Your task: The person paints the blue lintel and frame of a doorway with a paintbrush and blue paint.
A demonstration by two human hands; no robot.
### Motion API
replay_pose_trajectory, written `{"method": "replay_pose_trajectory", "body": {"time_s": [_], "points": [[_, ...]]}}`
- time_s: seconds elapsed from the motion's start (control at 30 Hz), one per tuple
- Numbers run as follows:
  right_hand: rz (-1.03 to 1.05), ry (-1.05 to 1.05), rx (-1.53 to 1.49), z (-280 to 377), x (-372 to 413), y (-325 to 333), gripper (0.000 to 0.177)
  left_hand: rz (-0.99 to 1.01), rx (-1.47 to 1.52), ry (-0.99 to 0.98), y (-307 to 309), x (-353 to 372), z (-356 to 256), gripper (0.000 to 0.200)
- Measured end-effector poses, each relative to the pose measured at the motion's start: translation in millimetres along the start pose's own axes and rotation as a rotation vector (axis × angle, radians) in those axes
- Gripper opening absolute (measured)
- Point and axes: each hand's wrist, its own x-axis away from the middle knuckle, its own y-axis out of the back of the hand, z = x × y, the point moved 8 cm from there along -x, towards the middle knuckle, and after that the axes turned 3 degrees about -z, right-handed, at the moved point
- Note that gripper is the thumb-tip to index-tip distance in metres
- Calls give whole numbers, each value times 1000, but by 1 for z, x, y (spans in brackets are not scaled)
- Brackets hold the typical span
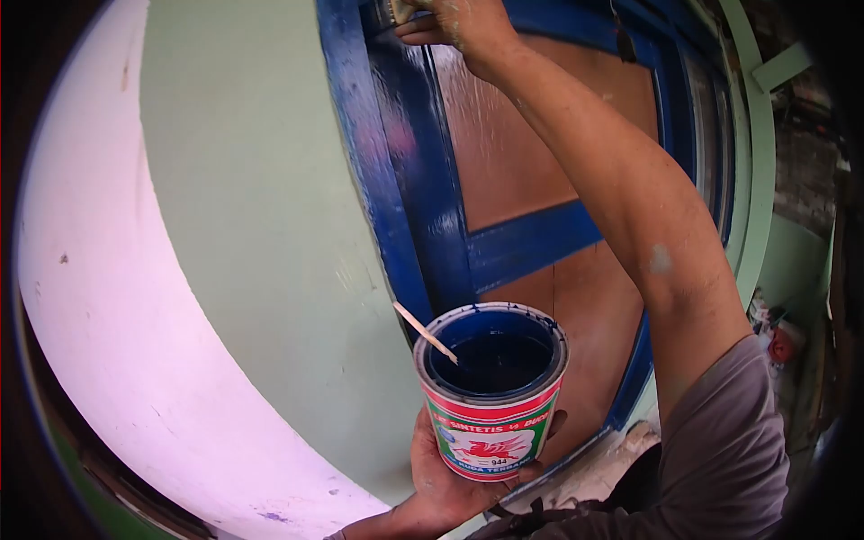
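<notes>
My left hand [439,477] is wrapped round the lower part of an open paint can [490,441] with a red, white and green label. Dark blue paint [498,362] lies inside, and blue drips mark the rim. A thin wooden stick [423,331] leans over the can's left edge. My right arm reaches up to the top of the view, where my right hand [463,27] grips a paintbrush [401,11], partly cut off by the frame edge. The brush is against or close to the blue door frame [416,153], which looks wet and glossy.
Brown panels [513,144] are set within the blue frame. To the left is a pale green wall [252,180] with a white band [90,225] beside it. At the right stands a light green post [760,171], with clutter [778,342] behind it.
</notes>
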Motion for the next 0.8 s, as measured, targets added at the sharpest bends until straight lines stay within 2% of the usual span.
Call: {"method": "replay_pose_trajectory", "body": {"time_s": [0.1,0.2,0.33,0.43,0.5,0.6,0.63,0.7,0.8], "points": [[38,-13,-42,-34,49,5,19,-76,31,11,16,7,0,93],[24,-81,-14,-56,145,15,33,-158,31,1,37,13,-3,100],[16,-197,-211,-133,276,35,35,-289,11,-14,70,24,-4,96],[0,-594,-148,-169,375,51,23,-254,93,-6,85,31,-3,95],[-17,-732,-112,-180,412,61,25,-231,43,-4,106,38,-4,90],[-77,-530,-79,-152,368,76,27,-164,51,9,121,44,-4,86],[-51,-188,-24,-130,340,80,28,-141,55,19,125,44,-4,85],[-6,144,4,-117,292,77,30,-82,119,32,126,41,-1,85],[48,105,-99,-148,212,50,33,-40,202,23,131,40,3,88]]}}
